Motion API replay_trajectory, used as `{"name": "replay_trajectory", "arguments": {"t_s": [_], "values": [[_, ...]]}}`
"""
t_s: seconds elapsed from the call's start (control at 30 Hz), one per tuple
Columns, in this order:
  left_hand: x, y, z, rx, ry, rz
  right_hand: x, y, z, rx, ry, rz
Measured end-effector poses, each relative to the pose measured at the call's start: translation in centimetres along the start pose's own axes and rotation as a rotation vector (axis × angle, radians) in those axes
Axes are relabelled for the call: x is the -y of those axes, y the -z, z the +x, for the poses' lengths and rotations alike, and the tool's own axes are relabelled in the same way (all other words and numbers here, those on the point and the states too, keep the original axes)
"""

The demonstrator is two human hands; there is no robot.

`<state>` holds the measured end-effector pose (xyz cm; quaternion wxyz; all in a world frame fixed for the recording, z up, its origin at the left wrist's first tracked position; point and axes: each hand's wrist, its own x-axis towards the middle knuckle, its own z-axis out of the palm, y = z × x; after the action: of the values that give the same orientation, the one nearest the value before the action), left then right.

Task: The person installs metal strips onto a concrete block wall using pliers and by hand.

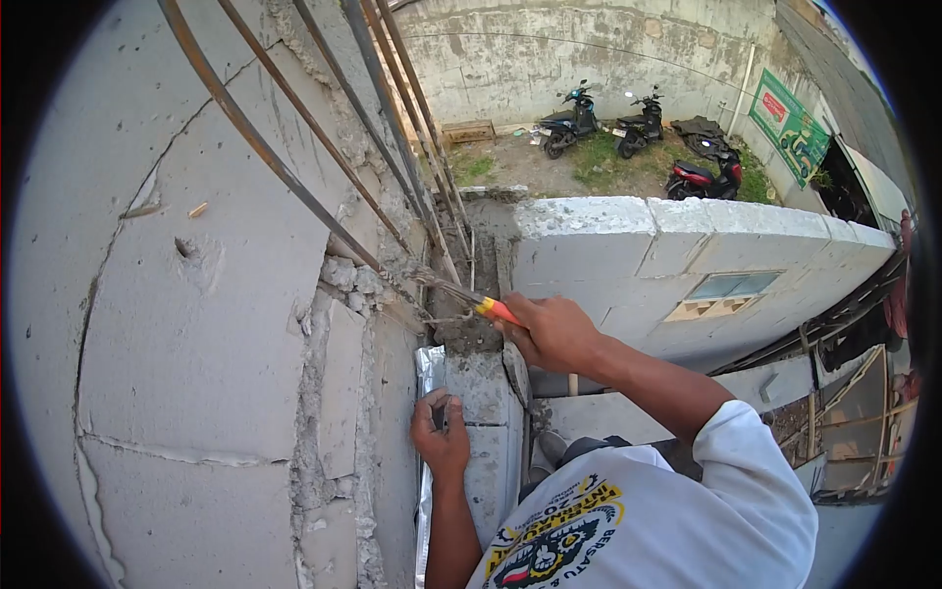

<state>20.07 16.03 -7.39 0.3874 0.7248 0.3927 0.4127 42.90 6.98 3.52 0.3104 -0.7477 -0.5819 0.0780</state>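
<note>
My right hand [559, 339] grips the orange-and-yellow handle of a hammer [498, 310]. Its metal end points left, right at the foot of several rusty rebar rods [397, 128] rising from a rough concrete gap [476, 339]. Lower down, my left hand [441, 432] has its fingers curled and the thumb drawn in near the fingertips; what they hold, if anything, I cannot tell. Beside that hand, a shiny silver strip [425, 368] runs along the wall top between the pale block wall [196, 344] and the narrow block ledge [478, 391].
A lower block wall [589, 231] stretches right, with a small window [731, 287]. Below, in a yard, stand parked motorbikes [569, 123] by a concrete wall [589, 49] and a green banner [788, 128]. Broken mortar [343, 275] edges the left wall.
</note>
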Motion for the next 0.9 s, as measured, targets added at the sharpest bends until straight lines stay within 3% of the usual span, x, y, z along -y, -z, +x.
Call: {"name": "replay_trajectory", "arguments": {"t_s": [0.03, 0.1, 0.17, 0.23, 0.3, 0.43, 0.5, 0.63, 0.7, 0.73, 0.8, 0.9], "values": [[0.1, -0.1, -0.1, -0.007, -0.011, -0.009, -0.6, 0.0, -0.1, 0.003, 0.031, -0.017], [0.2, 0.2, -1.3, -0.02, 0.019, -0.002, -1.1, -1.1, -1.7, -0.347, 0.061, 0.248], [0.5, -0.1, -1.0, 0.003, -0.1, 0.096, -0.9, -0.7, -0.6, -0.319, -0.029, 0.228], [0.7, -0.4, -1.0, -0.008, -0.1, 0.098, -1.1, 0.3, 1.2, -0.319, -0.122, 0.195], [0.8, -0.4, -0.9, -0.005, -0.105, 0.105, -0.9, 0.8, 2.8, -0.146, -0.16, 0.012], [0.8, -0.4, -1.2, 0.003, -0.097, 0.105, -1.2, 0.2, 3.8, -0.09, -0.238, -0.108], [0.9, 0.1, -1.7, 0.006, -0.102, 0.099, -4.4, -1.9, 3.3, 0.217, -0.282, -0.247], [0.8, 0.4, -2.0, 0.014, -0.087, 0.101, -0.2, 1.5, 3.9, 0.203, -0.187, -0.3], [0.7, -0.2, -1.4, 0.001, -0.112, 0.092, 1.5, 2.4, 4.5, -0.025, -0.322, -0.13], [0.8, -0.1, -1.4, 0.005, -0.106, 0.104, 0.3, 1.4, 4.3, -0.022, -0.329, -0.126], [0.8, -0.2, -1.6, 0.014, -0.113, 0.108, -3.6, -0.8, 4.0, 0.308, -0.326, -0.255], [0.6, -0.6, -0.7, 0.009, -0.07, 0.071, -2.7, 1.6, 2.9, 0.287, -0.29, -0.147]]}}
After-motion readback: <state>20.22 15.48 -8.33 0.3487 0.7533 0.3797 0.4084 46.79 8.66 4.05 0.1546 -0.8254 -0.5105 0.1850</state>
